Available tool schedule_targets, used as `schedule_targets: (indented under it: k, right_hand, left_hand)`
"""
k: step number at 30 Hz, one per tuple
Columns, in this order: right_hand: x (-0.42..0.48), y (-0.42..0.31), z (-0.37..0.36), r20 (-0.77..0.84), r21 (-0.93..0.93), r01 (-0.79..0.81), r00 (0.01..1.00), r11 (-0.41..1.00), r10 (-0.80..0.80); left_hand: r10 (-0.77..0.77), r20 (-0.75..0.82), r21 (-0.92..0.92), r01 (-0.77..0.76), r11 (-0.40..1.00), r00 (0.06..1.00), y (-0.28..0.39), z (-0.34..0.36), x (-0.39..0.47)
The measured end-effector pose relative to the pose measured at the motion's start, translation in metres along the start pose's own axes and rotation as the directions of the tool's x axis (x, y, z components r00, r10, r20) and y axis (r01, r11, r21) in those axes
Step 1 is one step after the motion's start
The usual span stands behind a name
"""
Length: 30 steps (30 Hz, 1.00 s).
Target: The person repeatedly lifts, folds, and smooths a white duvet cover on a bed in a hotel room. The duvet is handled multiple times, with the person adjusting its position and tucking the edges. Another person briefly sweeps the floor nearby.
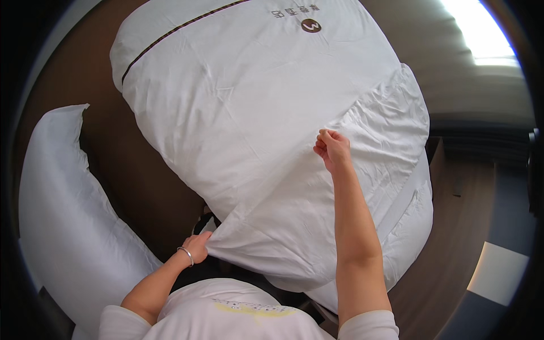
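Observation:
A large white duvet (255,93) spreads across the middle of the view, with a dark piped line near its far left part and a printed logo with writing at the top. Its near right part is folded over, and a slanting fold edge runs up to the right. Low on the left, my left hand (196,247), with a silver bangle at the wrist, grips a pulled-out corner of the duvet. My right hand (333,148) is closed at the fold edge, fingers curled around the cloth. The fabric between both hands is drawn into a taut line.
A long white pillow or bedding piece (72,204) curves along the left side. Brown flooring (144,170) shows between it and the duvet. A wood-toned surface (459,216) and a pale square patch (498,273) lie right. A curtain (459,89) hangs by a bright window (484,34).

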State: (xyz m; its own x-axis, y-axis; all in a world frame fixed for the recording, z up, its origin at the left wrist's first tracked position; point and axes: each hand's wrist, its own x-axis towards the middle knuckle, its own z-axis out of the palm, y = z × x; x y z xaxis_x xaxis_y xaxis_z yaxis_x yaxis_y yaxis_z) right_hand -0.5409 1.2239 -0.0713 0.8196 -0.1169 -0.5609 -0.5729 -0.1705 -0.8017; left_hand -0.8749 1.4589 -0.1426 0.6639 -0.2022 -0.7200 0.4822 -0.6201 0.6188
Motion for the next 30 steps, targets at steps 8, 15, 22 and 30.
schedule_targets:
  k: [8, 15, 22, 30]
  right_hand:
    - [-0.096, 0.081, -0.065, -0.03, -0.162, 0.24, 0.968, 0.957, -0.248]
    - [-0.236, 0.217, -0.166, -0.395, -0.093, -0.013, 0.919, 0.996, -0.024]
    - [-0.325, 0.348, -0.255, -0.715, 0.25, -0.17, 0.632, 0.953, 0.3]
    - [-0.344, 0.434, -0.219, -0.419, 0.131, -0.192, 0.878, 0.973, 0.23]
  left_hand:
    - [0.439, -0.635, 0.145, -0.46, 0.876, 0.636, 0.124, -0.01, 0.055]
    - [0.512, -0.305, -0.217, -0.582, 0.784, 0.803, 0.187, 0.021, 0.079]
    - [0.097, -0.317, -0.626, -0.285, 0.726, 0.943, 0.093, 0.025, 0.111]
    - [0.176, -0.288, -0.137, -0.222, 0.965, 0.941, 0.116, 0.066, 0.072]
